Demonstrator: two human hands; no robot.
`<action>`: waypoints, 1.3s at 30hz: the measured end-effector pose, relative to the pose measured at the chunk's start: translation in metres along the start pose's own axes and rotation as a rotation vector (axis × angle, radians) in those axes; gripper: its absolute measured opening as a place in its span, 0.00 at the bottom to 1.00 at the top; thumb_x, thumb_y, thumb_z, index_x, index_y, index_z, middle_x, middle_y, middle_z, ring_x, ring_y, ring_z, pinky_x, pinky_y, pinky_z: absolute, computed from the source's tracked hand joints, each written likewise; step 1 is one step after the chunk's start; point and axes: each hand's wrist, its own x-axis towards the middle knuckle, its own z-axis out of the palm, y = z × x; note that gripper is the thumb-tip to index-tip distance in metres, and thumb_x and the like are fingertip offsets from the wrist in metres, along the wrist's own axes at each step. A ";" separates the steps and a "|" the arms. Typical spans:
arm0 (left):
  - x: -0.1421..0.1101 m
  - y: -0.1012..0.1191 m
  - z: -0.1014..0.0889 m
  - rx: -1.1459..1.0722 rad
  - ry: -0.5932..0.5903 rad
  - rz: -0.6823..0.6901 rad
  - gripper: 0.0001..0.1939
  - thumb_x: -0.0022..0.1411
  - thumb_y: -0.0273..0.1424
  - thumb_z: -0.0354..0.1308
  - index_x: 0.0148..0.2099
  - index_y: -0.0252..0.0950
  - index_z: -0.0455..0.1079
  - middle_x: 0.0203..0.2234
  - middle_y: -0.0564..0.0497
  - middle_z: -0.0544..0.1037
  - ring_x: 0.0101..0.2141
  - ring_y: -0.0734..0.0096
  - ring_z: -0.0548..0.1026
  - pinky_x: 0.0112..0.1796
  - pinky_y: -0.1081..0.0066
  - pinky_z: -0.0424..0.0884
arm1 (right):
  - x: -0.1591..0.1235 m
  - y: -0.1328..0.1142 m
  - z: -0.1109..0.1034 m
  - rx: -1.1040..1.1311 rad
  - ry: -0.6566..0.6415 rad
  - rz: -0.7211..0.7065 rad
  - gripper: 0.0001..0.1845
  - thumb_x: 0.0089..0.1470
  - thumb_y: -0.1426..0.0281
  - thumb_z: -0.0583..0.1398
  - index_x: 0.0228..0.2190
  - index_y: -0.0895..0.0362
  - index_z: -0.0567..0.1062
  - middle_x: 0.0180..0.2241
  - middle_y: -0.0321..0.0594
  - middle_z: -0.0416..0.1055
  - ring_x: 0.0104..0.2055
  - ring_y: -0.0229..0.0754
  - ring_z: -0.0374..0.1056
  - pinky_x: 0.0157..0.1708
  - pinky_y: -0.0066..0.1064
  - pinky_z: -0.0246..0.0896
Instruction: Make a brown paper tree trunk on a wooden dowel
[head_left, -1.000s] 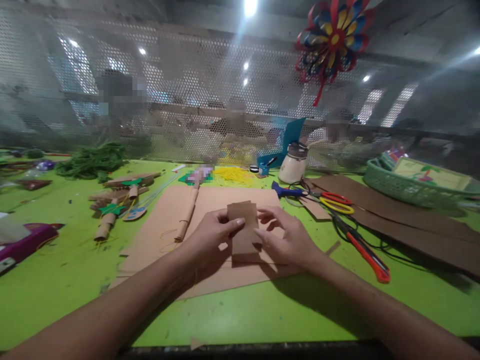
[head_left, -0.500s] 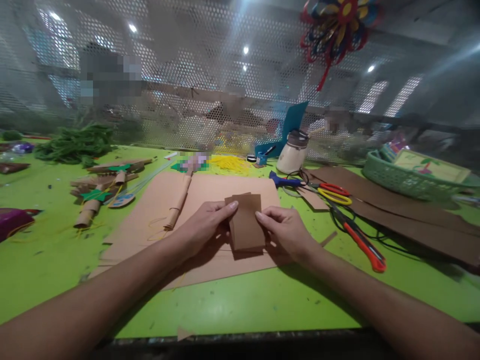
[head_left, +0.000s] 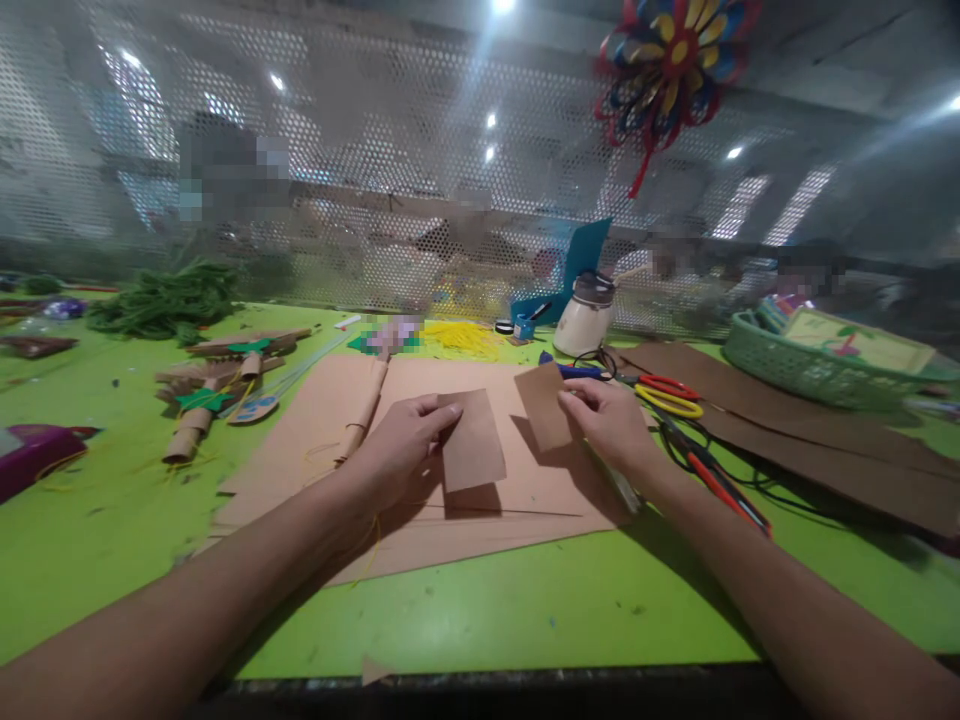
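A green worktop before a perforated screen, under scattered white lights.
The bright green table [head_left: 450, 620] spread wide across the view, its surface flecked with tiny dark specks and its near edge dark and straight. Behind it rose a grey screen [head_left: 360, 130] pierced by rows of small holes — blurred shapes showed dimly through it. Small white lights [head_left: 491, 120] glared at several points, one at the top throwing a hazy streak, while pale slanting bands [head_left: 741, 205] glowed at right. A red, blue and yellow flower-shaped ornament [head_left: 679, 52] hung high, against dim grey surroundings.
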 end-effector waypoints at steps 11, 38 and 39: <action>-0.002 0.000 0.003 0.082 0.080 0.078 0.09 0.47 0.27 0.60 0.31 0.35 0.62 0.22 0.55 0.69 0.24 0.75 0.68 0.24 0.76 0.61 | -0.058 -0.069 0.006 -0.056 -0.236 -0.687 0.17 0.55 0.72 0.60 0.47 0.61 0.73 0.45 0.52 0.69 0.48 0.52 0.60 0.47 0.46 0.60; -0.006 0.013 0.000 0.168 -0.117 -0.053 0.15 0.50 0.34 0.68 0.38 0.32 0.71 0.21 0.54 0.74 0.20 0.79 0.67 0.21 0.79 0.60 | -0.045 -0.040 -0.003 0.465 -0.150 -0.219 0.16 0.50 0.76 0.61 0.42 0.51 0.78 0.49 0.45 0.67 0.50 0.47 0.66 0.45 0.40 0.66; -0.007 0.014 0.001 0.185 -0.093 -0.031 0.14 0.50 0.33 0.68 0.36 0.32 0.71 0.18 0.56 0.71 0.18 0.82 0.64 0.20 0.81 0.58 | -0.044 -0.040 -0.003 0.569 -0.165 -0.081 0.17 0.51 0.74 0.62 0.44 0.51 0.77 0.48 0.45 0.68 0.48 0.46 0.67 0.44 0.39 0.67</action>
